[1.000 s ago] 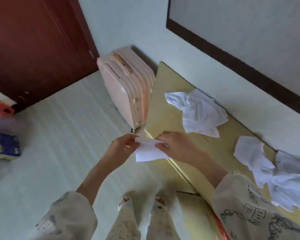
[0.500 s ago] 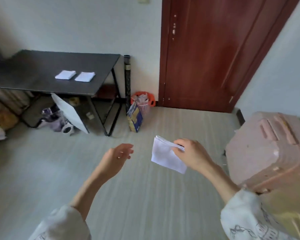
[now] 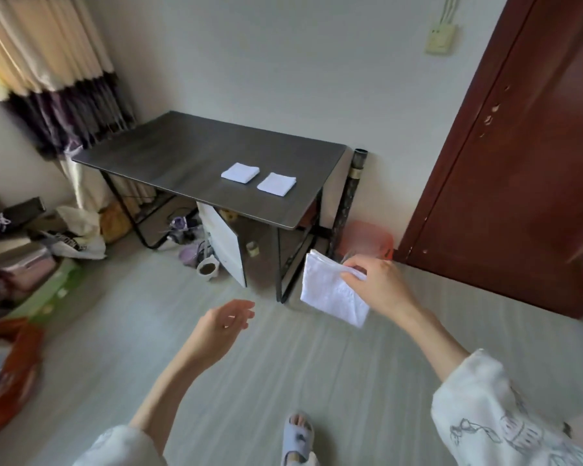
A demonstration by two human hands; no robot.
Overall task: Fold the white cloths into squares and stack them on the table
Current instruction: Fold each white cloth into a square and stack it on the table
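The cloth (image 3: 330,290), already folded into a rough square, hung in the air in front of me, below and to the right of the surface (image 3: 196,156) and well short of it, pinched at its upper right edge by my right hand (image 3: 377,285); that grip was closed on the cloth, thumb and fingers curled over the fold. My left hand (image 3: 224,326) held nothing, its grip loose and open, palm turned up beside me. I judged the folding of this one done and the carry to the surface in hand. Two squares (image 3: 240,172) (image 3: 276,184) lay side by side on the surface near its right end, close but apart, not yet stacked. The next move, as I read it, called for closing on the surface and laying this cloth flat on one of them, edges lined up. The cloth hung tilted, its long axis running from upper left down to lower right, with the layered edge at the top left and one corner pointing down to the right.
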